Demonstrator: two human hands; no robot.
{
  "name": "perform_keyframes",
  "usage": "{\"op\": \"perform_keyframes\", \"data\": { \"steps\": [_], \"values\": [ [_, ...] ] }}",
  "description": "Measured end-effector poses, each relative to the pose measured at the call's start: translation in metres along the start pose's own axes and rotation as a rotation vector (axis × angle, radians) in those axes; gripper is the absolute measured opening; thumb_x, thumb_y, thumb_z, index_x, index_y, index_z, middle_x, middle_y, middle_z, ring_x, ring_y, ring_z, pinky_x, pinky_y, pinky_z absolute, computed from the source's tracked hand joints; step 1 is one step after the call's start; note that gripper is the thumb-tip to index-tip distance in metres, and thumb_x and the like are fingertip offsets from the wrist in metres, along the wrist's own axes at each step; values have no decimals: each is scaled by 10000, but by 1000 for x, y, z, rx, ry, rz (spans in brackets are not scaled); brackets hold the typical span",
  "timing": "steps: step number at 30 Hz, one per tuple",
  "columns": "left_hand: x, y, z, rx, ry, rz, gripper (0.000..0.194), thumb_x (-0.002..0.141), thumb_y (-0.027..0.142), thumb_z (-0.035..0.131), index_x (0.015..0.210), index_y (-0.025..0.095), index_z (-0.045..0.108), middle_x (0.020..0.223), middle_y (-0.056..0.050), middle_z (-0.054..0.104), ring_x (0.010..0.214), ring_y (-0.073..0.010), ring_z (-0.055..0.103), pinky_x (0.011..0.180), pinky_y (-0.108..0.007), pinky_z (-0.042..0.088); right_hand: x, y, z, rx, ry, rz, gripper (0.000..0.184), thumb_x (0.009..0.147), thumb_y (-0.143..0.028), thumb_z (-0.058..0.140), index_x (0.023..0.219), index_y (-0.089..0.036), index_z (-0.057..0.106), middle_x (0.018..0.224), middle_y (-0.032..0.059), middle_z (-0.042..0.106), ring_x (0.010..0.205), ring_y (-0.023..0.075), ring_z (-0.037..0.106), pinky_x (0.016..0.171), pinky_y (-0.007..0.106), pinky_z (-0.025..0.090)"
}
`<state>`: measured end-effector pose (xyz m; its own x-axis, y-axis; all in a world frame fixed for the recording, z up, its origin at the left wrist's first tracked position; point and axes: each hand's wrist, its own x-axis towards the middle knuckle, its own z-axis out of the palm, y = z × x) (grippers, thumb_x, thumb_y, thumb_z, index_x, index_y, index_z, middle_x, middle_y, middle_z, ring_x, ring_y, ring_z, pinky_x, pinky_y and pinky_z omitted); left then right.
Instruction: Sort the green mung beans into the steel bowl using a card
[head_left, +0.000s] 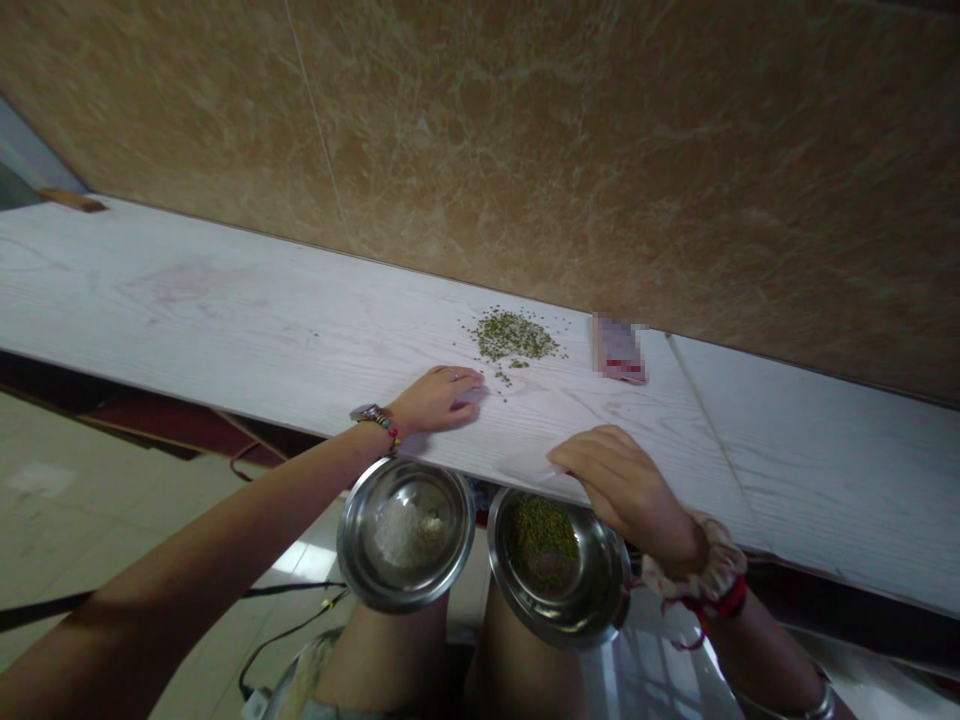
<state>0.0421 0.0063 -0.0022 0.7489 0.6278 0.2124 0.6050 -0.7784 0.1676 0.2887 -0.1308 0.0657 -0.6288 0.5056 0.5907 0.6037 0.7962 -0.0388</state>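
A loose scatter of small green beans (514,335) lies on the white wood-grain board. My left hand (442,398) rests on the board with its thumb apart and its fingertips just short of the nearest beans. By the board's front edge, my right hand (626,478) has its fingers pressed together, pointing left. A faint pale, translucent shape (529,462) lies at its fingertips; I cannot tell what it is. Below that hand, a tilted steel bowl (600,610) holds more green beans (544,535). The steel bowl (352,570) to its left contains whitish, clear-looking material (405,530).
A flat, pixelated grey object (620,348) lies near the wall, right of the beans. The brown marbled wall (480,150) closes off the board's back edge. A seam (709,415) crosses the board on the right. Both bowls are above my legs, and a black cable (277,635) runs below.
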Motion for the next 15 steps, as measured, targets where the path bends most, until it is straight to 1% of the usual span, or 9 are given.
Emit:
{"op": "perform_keyframes", "data": {
  "steps": [4,8,11,13,15],
  "values": [
    [0,0,1,-6,2,5,341,859,311,475,1151,154,556,1266,-103,586,1149,-215,551,991,-357,398,-4,2,-7,48,-43,-28,229,835,-34,428,935,-161,590,810,31,691,768,138,609,723,290,472],
    [0,0,3,-21,24,-5,340,853,309,470,1150,166,553,1258,-90,594,1137,-216,558,991,-367,398,-10,3,-21,70,-93,3,179,869,-103,441,925,-186,590,780,23,681,724,137,607,696,300,470],
    [0,1,3,-21,43,-59,357,845,309,472,1167,174,545,1268,-85,586,1159,-222,543,1000,-379,391,-11,5,-22,27,-50,36,203,854,-81,456,949,-192,598,794,25,687,743,147,612,714,314,474],
    [0,2,2,-18,55,-112,373,844,318,471,1181,172,540,1287,-89,572,1196,-228,515,1014,-388,379,-8,8,-16,-36,7,65,230,842,-54,465,963,-192,604,807,28,691,764,152,614,723,317,473],
    [0,3,1,-18,58,-153,386,846,330,469,1192,172,536,1306,-93,557,1217,-232,497,1026,-394,366,-4,11,-5,-113,61,81,238,841,-44,469,973,-187,607,812,36,694,768,157,614,720,319,469]
  ]
}}
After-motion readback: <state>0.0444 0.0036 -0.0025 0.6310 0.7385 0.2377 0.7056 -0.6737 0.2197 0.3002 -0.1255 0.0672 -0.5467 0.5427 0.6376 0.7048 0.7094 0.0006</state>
